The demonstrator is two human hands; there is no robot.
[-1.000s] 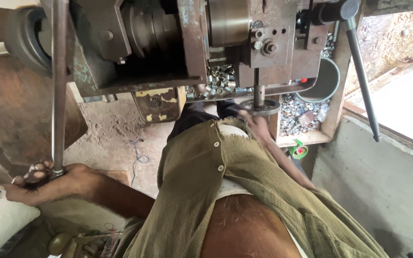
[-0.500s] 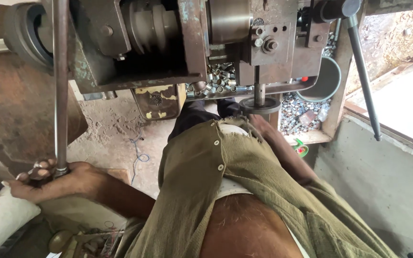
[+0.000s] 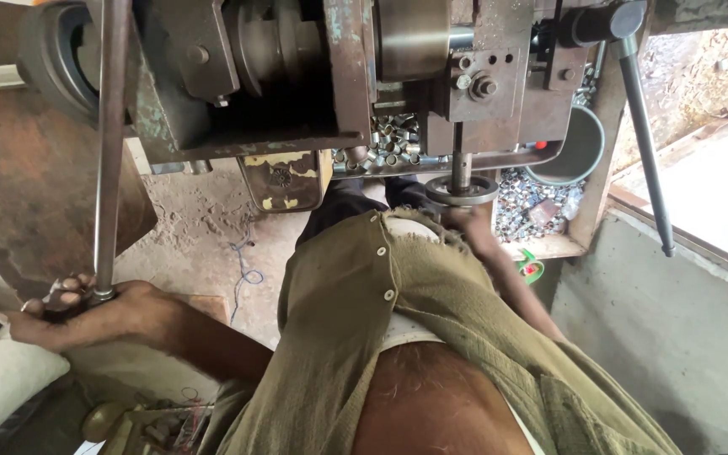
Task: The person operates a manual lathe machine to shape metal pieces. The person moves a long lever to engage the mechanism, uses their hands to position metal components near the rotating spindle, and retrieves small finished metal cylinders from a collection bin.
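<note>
While the left hand (image 3: 86, 310) is wrapped round the bottom end of the long steel lever bar (image 3: 109, 152), grip looks firm, fingers curled at the knob end. Head view only, so one pass.

Right hand (image 3: 465, 221) sits up under the press spindle (image 3: 462, 164), at the round die plate (image 3: 463, 190). Mostly hidden by the olive shirt (image 3: 398, 337); can't tell if it's pinching a part or just steadying.

Small metal bushes (image 3: 393, 139) heaped on the machine bed behind the die, more scrap/parts in the tray (image 3: 541, 206) to the right, grey bowl (image 3: 579, 152) beside it.

My read for doing it well: seat the piece square on the die, fingers clear of the spindle line before pulling the lever. Pull smooth, full stroke, no jerk. Black-handled lever (image 3: 646, 143) on the right hangs free, untouched.
</note>
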